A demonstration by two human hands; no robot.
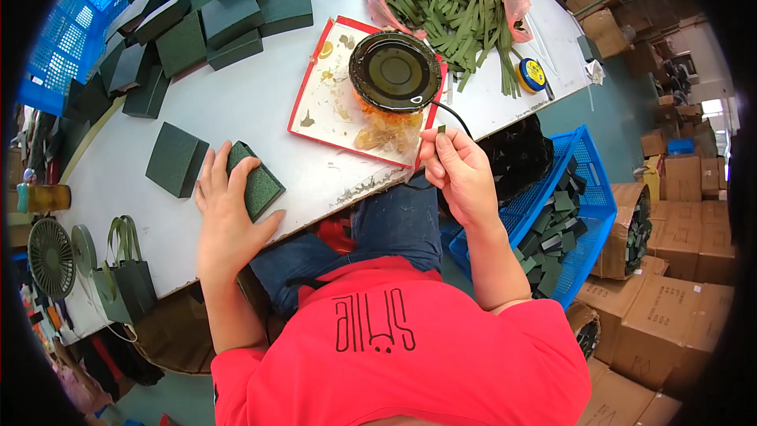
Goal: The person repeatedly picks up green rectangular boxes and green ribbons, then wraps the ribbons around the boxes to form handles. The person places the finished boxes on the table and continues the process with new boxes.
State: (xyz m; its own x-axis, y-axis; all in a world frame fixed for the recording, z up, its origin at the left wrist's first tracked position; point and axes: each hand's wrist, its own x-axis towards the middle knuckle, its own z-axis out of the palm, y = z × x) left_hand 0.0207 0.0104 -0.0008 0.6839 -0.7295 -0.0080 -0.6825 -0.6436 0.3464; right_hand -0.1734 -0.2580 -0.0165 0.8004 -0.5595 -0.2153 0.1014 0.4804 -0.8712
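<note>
My left hand (pixel 223 217) grips a small dark green box (pixel 263 192) on the table near its front edge, with fingers along the far side and thumb at the near corner. A second dark green box (pixel 176 159) stands just left of that hand. My right hand (pixel 465 173) is raised at the table edge, thumb and forefinger pinching a short green ribbon strip (pixel 441 129); most of the strip is hidden by the fingers. Beyond it stands a round black pot (pixel 394 71) of dark, shiny liquid, with amber drips below its rim.
The pot sits on a red-edged white board (pixel 314 83), its black cable (pixel 456 114) trailing right. A pink bag (pixel 516 8) spills green ribbon strips (pixel 449 8). Several green boxes (pixel 233 16) are stacked far left. A blue crate (pixel 603 205) stands at right; a fan (pixel 52 258) at left.
</note>
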